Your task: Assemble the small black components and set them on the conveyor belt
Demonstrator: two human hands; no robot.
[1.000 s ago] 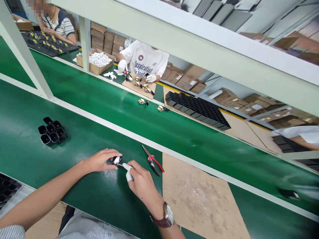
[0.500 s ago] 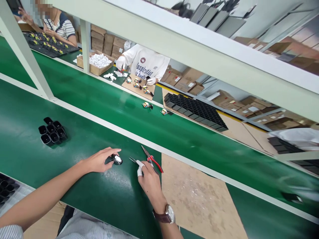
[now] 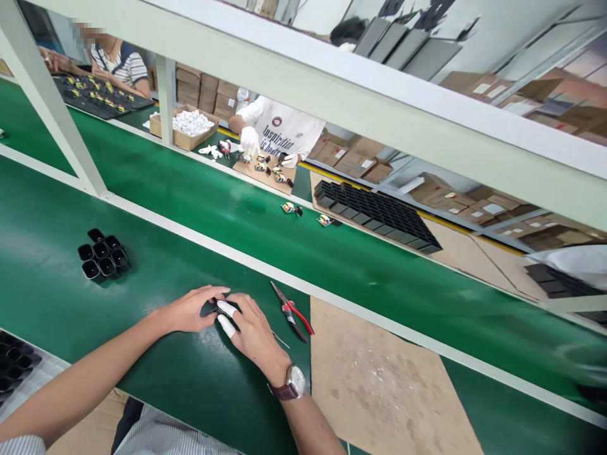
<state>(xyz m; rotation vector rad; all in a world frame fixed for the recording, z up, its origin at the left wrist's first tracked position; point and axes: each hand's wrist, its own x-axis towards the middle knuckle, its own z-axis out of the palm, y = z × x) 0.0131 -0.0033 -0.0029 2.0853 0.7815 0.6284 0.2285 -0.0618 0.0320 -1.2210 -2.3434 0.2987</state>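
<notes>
On the table [image 3: 190, 379], between its near edge and the white rail [image 3: 256, 266] on its far edge, the left hand [image 3: 190, 309] grips a black casing [image 3: 208, 308] while the right hand's [image 3: 251, 330] fingers cover its mouth, whether pinching or merely pressing I cannot tell. That piece looks unfinished, its contents hidden; the black cups [image 3: 105, 256] clustered toward the table's left end and two uncased circuit assemblies [image 3: 290, 208] on the conveyor [image 3: 213, 205] seem yet unworked.
</notes>
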